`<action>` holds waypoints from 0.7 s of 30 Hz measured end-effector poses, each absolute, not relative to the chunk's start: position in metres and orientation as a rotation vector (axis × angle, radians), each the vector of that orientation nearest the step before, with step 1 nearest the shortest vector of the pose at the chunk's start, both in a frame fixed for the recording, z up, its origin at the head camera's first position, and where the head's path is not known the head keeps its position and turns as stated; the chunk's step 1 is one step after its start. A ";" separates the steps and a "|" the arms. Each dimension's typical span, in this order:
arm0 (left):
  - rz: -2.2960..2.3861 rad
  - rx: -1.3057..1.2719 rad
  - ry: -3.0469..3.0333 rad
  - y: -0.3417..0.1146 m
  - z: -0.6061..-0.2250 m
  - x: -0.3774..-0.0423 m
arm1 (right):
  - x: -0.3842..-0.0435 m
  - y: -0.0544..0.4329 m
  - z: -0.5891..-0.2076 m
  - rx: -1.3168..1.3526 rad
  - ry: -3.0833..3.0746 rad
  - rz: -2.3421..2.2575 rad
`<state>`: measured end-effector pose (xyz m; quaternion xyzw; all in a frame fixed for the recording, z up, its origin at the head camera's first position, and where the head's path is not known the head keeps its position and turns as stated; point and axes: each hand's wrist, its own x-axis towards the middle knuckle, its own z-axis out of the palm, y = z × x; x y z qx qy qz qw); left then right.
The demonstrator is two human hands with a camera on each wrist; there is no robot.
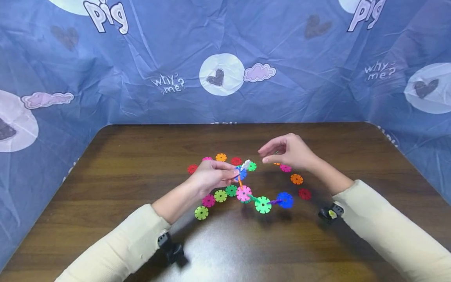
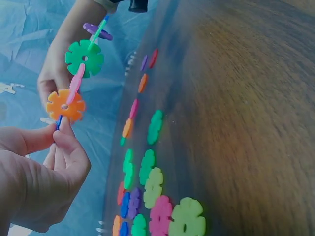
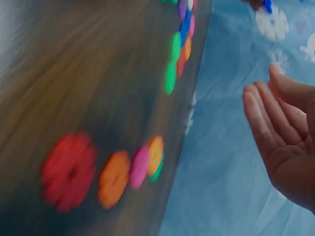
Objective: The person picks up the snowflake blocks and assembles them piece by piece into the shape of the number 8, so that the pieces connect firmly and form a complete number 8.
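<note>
My left hand (image 1: 213, 177) pinches a blue notched disc (image 1: 241, 174) between thumb and fingers, holding up a chain of interlocked plastic snowflake discs. A white disc (image 1: 246, 164) sticks out at its upper end. From the blue one the chain runs through an orange disc (image 2: 58, 101), a pink disc (image 1: 244, 193) and a green disc (image 1: 263, 205) to a purple disc (image 1: 274, 202) and another blue disc (image 1: 285, 200). Apart from the chain, my right hand (image 1: 290, 152) hovers over the table's right part; the right wrist view shows its fingers loosely bent around nothing.
Loose discs lie flat on the wooden table (image 1: 141, 149): lime (image 1: 201, 213), magenta (image 1: 208, 201) and others at left, an orange disc (image 1: 296, 179) and a red disc (image 1: 304, 194) at right. A blue printed cloth (image 1: 299, 98) hangs behind the table's far edge.
</note>
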<state>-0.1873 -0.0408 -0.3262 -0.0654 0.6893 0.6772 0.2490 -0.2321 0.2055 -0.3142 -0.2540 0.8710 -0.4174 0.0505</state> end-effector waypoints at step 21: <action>1.822 -0.186 1.875 -0.045 -0.335 -0.187 | -0.209 0.332 -0.351 -0.265 2.902 -0.608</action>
